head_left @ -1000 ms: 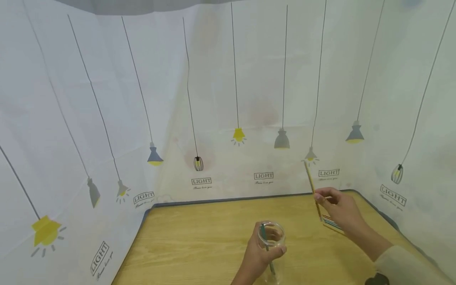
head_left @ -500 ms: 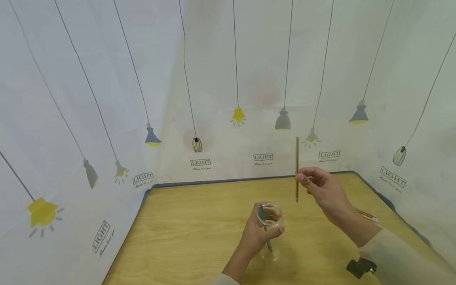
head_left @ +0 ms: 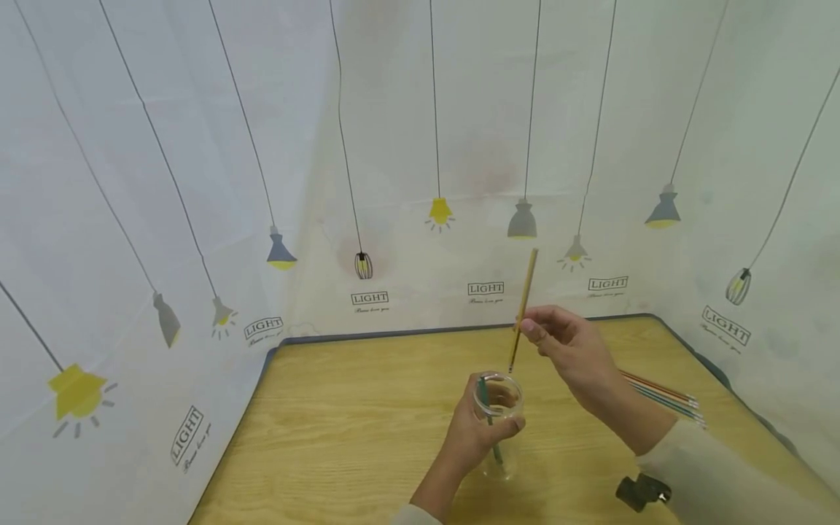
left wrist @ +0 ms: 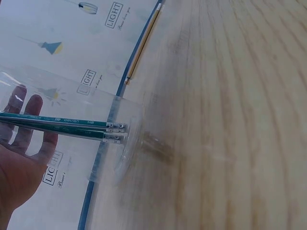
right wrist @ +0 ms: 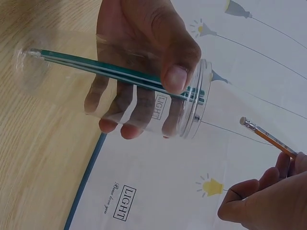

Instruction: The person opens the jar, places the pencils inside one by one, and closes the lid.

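Observation:
My left hand (head_left: 469, 434) grips a clear jar (right wrist: 62, 86), its fingers and thumb round the wall. Inside, green pencils (left wrist: 72, 120) lean with their metal-banded eraser ends at the bottom. The jar stands upright in the head view, mouth up. Thumb and fingertips of my right hand (head_left: 580, 364) pinch a yellow-orange pencil (head_left: 526, 292). Its eraser end points down, just above the jar's rim (head_left: 518, 397). In the right wrist view, that eraser (right wrist: 244, 121) is apart from the jar's mouth.
Several orange and green pencils (head_left: 656, 387) lie on the wooden table (head_left: 328, 423) at the right, partly behind my right forearm. A pale curtain (head_left: 407, 131) printed with lamps surrounds the table's far and side edges. A black device (head_left: 643, 491) is by my right sleeve.
My right hand has lifted the yellow-orange pencil from beside the other pencils and brought it left to the jar's mouth. The left hand keeps its hold; the head view has tilted slightly.

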Demonstrator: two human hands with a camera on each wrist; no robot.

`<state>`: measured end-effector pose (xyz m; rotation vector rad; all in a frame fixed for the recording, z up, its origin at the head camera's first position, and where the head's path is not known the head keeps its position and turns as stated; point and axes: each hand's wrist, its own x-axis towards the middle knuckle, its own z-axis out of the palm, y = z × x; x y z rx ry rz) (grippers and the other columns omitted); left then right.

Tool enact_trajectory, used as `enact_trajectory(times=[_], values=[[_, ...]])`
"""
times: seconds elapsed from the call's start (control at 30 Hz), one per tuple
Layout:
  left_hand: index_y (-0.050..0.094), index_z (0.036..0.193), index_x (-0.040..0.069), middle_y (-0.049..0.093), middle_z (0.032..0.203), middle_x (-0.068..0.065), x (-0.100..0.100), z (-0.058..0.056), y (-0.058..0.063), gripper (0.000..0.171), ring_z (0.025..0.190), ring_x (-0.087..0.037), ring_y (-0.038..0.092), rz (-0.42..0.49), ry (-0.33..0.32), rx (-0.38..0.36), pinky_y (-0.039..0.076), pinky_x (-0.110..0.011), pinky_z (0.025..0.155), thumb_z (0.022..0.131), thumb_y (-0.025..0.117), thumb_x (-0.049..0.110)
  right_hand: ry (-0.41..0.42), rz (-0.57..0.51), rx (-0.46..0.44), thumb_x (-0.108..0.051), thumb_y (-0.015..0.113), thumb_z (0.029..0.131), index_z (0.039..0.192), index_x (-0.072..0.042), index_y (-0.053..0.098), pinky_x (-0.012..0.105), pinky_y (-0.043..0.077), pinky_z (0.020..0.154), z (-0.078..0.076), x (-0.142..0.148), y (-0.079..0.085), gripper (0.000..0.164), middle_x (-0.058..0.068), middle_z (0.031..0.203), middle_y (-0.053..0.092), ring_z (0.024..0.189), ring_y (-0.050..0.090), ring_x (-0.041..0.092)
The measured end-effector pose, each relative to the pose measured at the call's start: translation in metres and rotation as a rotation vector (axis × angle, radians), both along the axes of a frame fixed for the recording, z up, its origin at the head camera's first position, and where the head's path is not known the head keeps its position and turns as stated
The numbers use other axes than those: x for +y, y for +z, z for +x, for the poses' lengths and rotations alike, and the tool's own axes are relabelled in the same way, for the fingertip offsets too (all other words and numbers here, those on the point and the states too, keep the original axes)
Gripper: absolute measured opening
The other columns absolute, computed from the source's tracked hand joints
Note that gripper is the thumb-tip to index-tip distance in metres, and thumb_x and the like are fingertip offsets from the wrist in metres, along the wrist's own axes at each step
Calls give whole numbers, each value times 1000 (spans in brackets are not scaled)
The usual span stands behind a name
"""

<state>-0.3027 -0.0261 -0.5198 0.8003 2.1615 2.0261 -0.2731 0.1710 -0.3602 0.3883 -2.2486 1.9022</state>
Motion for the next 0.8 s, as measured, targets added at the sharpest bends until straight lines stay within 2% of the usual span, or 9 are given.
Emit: enact_trajectory(times=[0.2, 0.37, 0.63, 0.8], values=[[50, 148, 32, 68, 134, 0, 0, 1, 1, 68, 124, -19, 64, -3, 7, 0, 53, -49, 109, 90, 85, 30, 26, 4, -2, -24, 68, 111, 130, 2, 68, 23, 54, 87, -2, -11, -6, 32, -15, 108, 75, 102, 61, 9], [49, 148, 31, 68, 134, 0, 0, 1, 1, 70, 123, -19, 65, -1, 10, -12, 54, -51, 111, 89, 86, 26, 21, 39, -16, -24, 69, 111, 130, 2, 69, 25, 55, 89, -1, -17, -10, 32, -7, 111, 73, 105, 62, 12], [51, 145, 31, 69, 134, 1, 0, 2, 1, 66, 124, -19, 65, 2, 19, -30, 54, -52, 111, 89, 86, 26, 25, 96, -28, -27, 70, 110, 129, -3, 72, 41, 51, 107, -2, -24, -18, 30, 8, 121, 73, 120, 61, 18], [49, 147, 29, 68, 136, 0, 0, 2, 0, 67, 125, -20, 63, 8, -2, -28, 53, -55, 114, 90, 86, 28, 93, 228, -15, -33, 73, 108, 135, -11, 72, 51, 54, 107, -2, -23, -26, 34, 10, 130, 76, 121, 66, 23]])
